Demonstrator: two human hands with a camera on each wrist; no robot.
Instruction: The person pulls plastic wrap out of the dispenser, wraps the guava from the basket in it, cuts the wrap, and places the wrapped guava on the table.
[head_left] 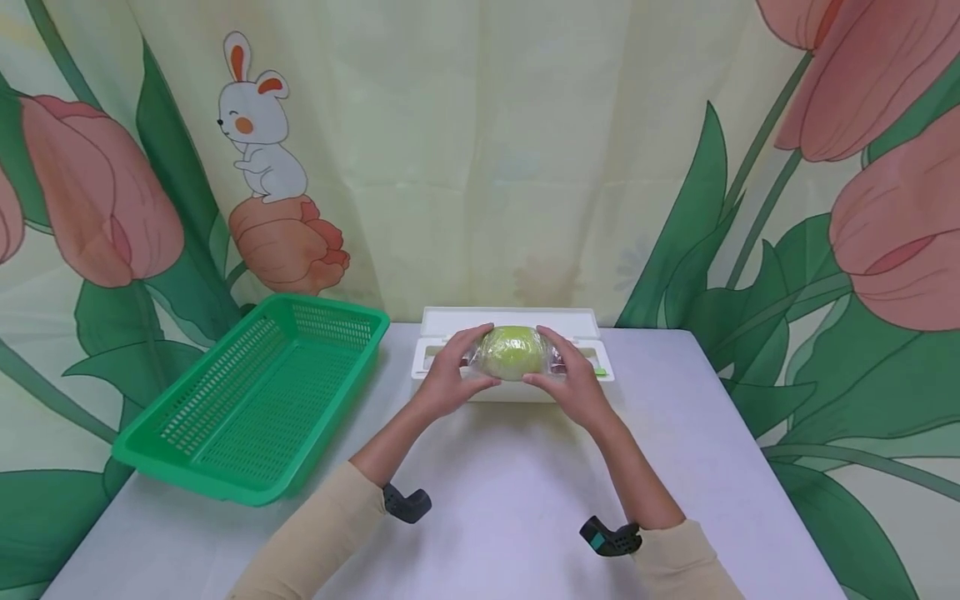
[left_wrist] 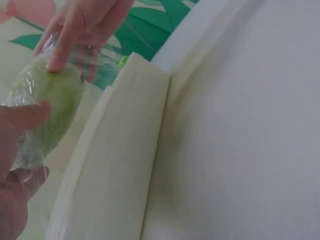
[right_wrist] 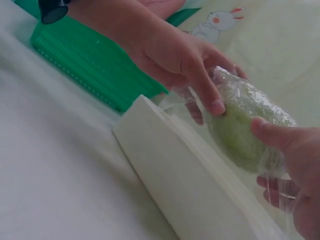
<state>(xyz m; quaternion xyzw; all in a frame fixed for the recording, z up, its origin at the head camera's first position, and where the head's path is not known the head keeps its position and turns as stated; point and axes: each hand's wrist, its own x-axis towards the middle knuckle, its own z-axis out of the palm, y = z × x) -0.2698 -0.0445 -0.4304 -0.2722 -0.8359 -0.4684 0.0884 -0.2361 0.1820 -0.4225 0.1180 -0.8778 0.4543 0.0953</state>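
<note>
A pale green oval fruit (head_left: 512, 352) wrapped in clear cling film is held up between both hands, over the white box (head_left: 517, 392). My left hand (head_left: 448, 377) grips its left end, with the thumb pressed on the near face in the left wrist view. From the other end my right hand (head_left: 576, 383) holds it, thumb on the near side and fingers behind. Loose, crinkled film (right_wrist: 227, 75) bunches at the fruit's ends, and a thin sheet stretches down toward the box in the right wrist view.
The box's raised white lid (head_left: 517, 317) stands behind the hands, and a small green piece (head_left: 600, 372) shows at its right end. On the left of the white table (head_left: 480, 517) sits a green perforated basket (head_left: 262, 400). A printed curtain (head_left: 480, 167) hangs behind.
</note>
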